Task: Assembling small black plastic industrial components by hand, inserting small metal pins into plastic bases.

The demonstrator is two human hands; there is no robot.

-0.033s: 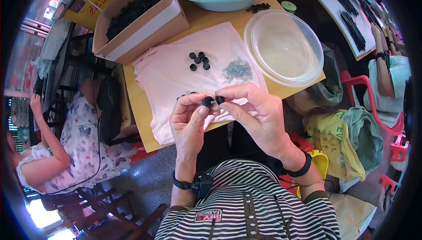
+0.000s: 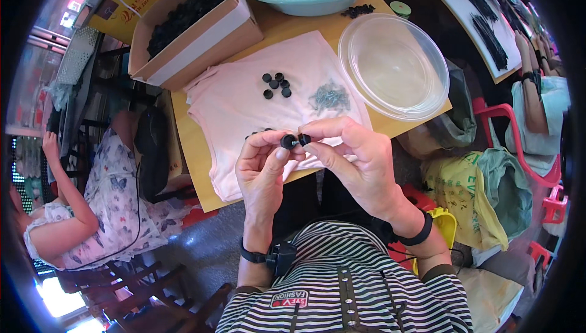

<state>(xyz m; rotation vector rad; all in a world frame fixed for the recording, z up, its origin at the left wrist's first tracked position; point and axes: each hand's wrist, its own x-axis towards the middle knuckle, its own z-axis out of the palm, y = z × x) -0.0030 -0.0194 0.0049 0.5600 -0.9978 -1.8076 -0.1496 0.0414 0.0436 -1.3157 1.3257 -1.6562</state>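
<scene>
Above the near edge of a pink cloth, my two hands meet with their fingertips close together. My left hand pinches a small round black cap between thumb and fingers. Between thumb and forefinger, my right hand grips a second small black piece. A thin shiny metal bit, like a screw, shows in the gap between the two. Several loose black caps lie on the cloth beyond my hands, beside a heap of small silvery screws. More black caps are partly hidden behind my left fingers.
At the back left stands a cardboard box full of black parts. Behind the cloth is a pale green basin of black pieces. A clear round plastic lid lies at the right. A seated person is on the left; yellow sacks stand right.
</scene>
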